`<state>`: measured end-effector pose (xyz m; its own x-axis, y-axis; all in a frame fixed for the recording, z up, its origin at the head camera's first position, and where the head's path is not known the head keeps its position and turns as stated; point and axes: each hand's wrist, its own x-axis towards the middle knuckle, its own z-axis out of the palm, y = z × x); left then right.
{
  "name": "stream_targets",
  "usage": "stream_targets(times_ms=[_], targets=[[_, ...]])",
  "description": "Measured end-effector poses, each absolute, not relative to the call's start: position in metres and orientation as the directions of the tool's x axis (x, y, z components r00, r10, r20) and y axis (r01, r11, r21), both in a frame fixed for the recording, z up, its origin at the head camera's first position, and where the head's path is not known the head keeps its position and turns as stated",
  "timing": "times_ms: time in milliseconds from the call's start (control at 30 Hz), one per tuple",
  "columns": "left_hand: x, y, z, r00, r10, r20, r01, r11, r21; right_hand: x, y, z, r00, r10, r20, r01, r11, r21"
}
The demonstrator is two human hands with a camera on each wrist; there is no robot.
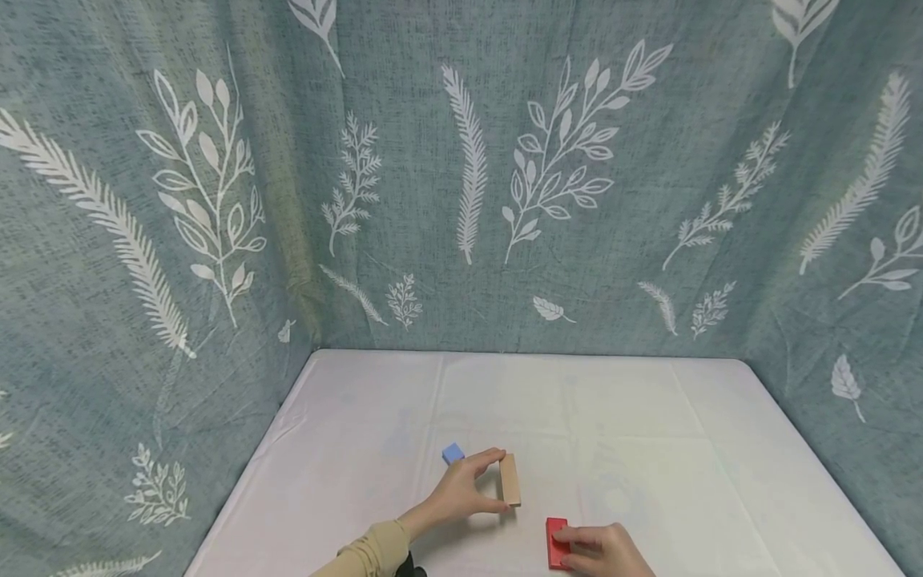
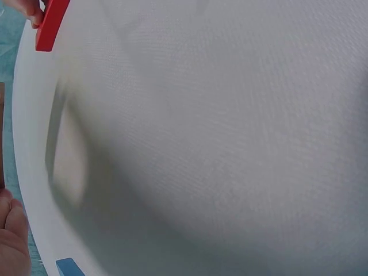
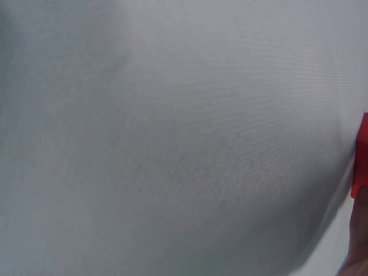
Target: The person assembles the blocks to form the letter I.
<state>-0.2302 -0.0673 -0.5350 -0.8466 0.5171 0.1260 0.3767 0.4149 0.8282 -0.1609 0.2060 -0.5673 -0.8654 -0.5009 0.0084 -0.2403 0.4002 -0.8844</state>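
A tan wooden block (image 1: 509,480) is pinched end to end between the thumb and fingers of my left hand (image 1: 461,489). Its shadow on the cloth lies apart from it, so it hangs above the table. At the left edge of the left wrist view only a sliver of this wooden block (image 2: 2,138) shows. My right hand (image 1: 606,549) grips a red rectangular block (image 1: 556,545) near the front. Just behind my left hand sits a blue block (image 1: 453,453), partly hidden by the fingers. The right wrist view catches the red block (image 3: 361,158) at its right edge.
A white cloth (image 1: 613,425) with faint creases covers the table. Teal curtains (image 1: 418,184) with white leaf prints hang behind and along both sides. Something small and black (image 1: 409,567) shows beside the left sleeve (image 1: 375,549).
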Motion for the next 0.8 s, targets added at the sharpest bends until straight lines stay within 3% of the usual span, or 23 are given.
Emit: stream_targets(times_ms=[400,667,800], targets=[[-0.236,-0.061,-0.528,-0.848,0.52,0.1,0.361,0.43,0.828,-0.162,0.207,-0.569,-0.869,-0.495,0.011,-0.237,0.397,-0.886],[-0.241,-0.047,-0.519,-0.835,0.537,0.121,0.388,0.419,0.821,-0.16,0.207,-0.568,-0.853,-0.51,0.108,-0.346,0.398,-0.85],[-0.241,-0.041,-0.517,-0.833,0.536,0.134,0.389,0.397,0.832,-0.16,0.206,-0.566,-0.858,-0.505,0.093,-0.332,0.407,-0.851]])
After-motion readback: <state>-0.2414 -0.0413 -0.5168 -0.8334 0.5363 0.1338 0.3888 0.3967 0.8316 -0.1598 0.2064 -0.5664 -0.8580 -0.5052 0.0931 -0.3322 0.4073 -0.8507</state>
